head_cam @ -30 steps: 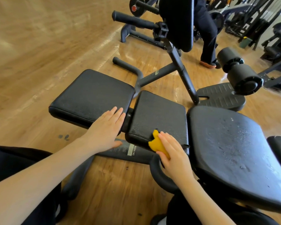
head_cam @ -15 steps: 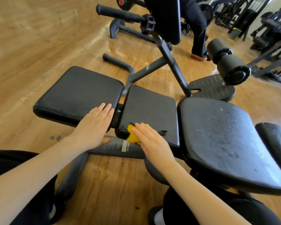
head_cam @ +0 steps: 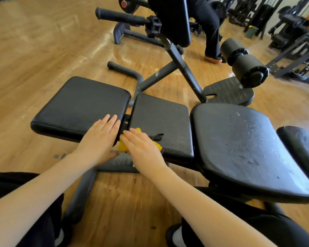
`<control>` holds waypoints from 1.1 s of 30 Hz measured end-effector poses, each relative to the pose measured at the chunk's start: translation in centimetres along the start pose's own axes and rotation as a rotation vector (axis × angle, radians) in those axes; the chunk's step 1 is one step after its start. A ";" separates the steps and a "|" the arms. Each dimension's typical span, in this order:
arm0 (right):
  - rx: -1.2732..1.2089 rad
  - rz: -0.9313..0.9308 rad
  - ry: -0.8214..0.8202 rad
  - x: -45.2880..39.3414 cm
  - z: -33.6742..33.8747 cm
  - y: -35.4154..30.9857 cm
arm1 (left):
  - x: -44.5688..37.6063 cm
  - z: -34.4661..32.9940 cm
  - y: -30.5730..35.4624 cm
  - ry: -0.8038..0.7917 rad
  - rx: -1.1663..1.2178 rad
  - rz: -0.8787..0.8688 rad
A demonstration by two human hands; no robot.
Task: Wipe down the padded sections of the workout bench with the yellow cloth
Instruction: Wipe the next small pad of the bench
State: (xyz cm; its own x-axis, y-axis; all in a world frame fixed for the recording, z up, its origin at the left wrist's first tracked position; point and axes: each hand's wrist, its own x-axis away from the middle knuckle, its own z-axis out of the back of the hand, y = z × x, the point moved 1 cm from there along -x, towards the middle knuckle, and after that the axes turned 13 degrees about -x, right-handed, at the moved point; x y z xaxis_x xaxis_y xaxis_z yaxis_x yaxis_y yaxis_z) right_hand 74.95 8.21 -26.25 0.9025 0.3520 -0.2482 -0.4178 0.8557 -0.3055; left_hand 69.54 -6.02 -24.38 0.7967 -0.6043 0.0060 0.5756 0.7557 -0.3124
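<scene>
The workout bench (head_cam: pixel 168 157) stands low on the wooden floor (head_cam: pixel 34 50), its black padding split into sections. The left pad (head_cam: pixel 78 104) is a broad rectangle, the middle pad (head_cam: pixel 161 118) sits just beside it across a narrow gap, and the large curved pad (head_cam: pixel 239 139) comes next, speckled with droplets across its top. A further pad (head_cam: pixel 303 148) shows at the right edge of view.

The person's right hand (head_cam: pixel 141 148) lies flat on the near left corner of the middle pad, fingers straight and close together, pressing the yellow cloth (head_cam: pixel 122 146) down beneath the palm. The cloth peeks out at the fingertips, below the thumb side where it hangs over the pad's near edge, and a little by the outer side of the hand. A small dark tear (head_cam: pixel 157 137) marks the pad surface just right of the hand.

The left hand (head_cam: pixel 100 139) rests open on the near right corner of the left pad, fingers extended and flat, thumb tucked down over the near edge toward the frame bar (head_cam: pixel 118 163). It holds nothing. The two hands lie almost touching across the gap.

Behind the bench stands another machine with a foam roller (head_cam: pixel 246 66) and a ridged footplate (head_cam: pixel 228 91), and another person's dark trouser leg (head_cam: pixel 210 29) is farther back.
</scene>
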 end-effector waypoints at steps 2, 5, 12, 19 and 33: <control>-0.002 0.042 -0.033 0.0 0.3 0.2 | 0.0 0.0 0.0 0.002 0.006 0.001; 0.048 0.014 -0.047 2.8 2.1 2.9 | 0.1 0.1 -0.1 0.001 0.004 -0.007; 0.132 -0.210 0.013 10.2 6.1 8.3 | 0.0 0.0 -0.1 0.000 0.030 -0.007; 0.102 -0.037 0.004 5.3 4.1 4.4 | 0.1 0.1 0.1 0.004 0.005 -0.002; -0.232 0.068 -0.539 -6.7 5.8 2.2 | 0.3 -1.1 -0.9 0.054 0.106 0.080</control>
State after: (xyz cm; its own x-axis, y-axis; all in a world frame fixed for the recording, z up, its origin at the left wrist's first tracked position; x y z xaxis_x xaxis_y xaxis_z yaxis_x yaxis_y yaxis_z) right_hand 68.58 9.97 -19.92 0.7736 0.5980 0.2094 -0.4337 0.7407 -0.5131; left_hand 69.08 -7.19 -25.17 0.8314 -0.5517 -0.0665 0.5293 0.8226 -0.2080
